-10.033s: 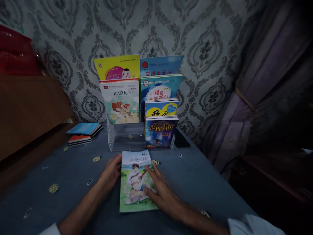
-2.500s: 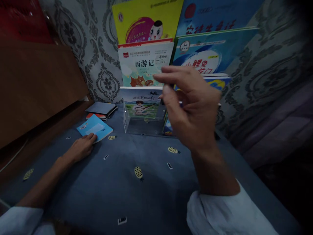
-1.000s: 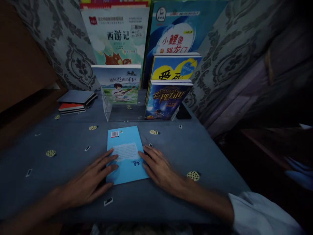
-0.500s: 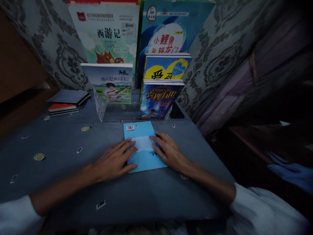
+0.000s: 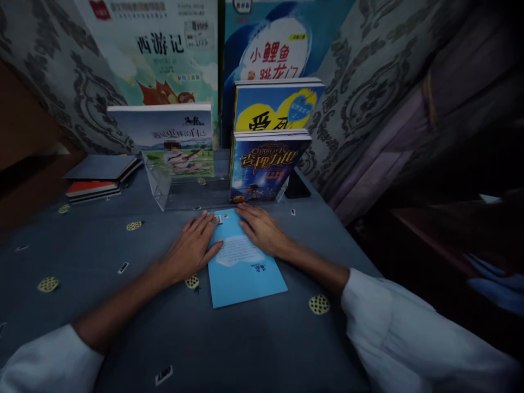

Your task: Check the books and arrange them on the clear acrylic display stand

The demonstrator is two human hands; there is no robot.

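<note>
A light blue book [image 5: 245,284] lies flat on the table, with its barcode corner at the far end. My left hand [image 5: 192,245] rests over its far left edge, fingers stretched out and partly covering the barcode. On the far right part of the cover lies my right hand [image 5: 262,229], its fingers extended toward the top edge. Neither hand is wrapped around the book. Just beyond the fingertips stands a dark blue book [image 5: 266,169] in a clear stand [image 5: 158,183].
Behind are a white-green book [image 5: 164,54], a teal book [image 5: 278,43], a yellow-and-blue book [image 5: 278,103] and a guitar-player book [image 5: 184,142]. Notebooks [image 5: 102,166] are stacked at left. A dark phone-like slab [image 5: 297,185] sits right of the stand. The patterned table [image 5: 254,349] ends at right.
Both hands have slid forward along the blue book to its far end. More of the near cover shows now. The view has moved closer to the stand.
</note>
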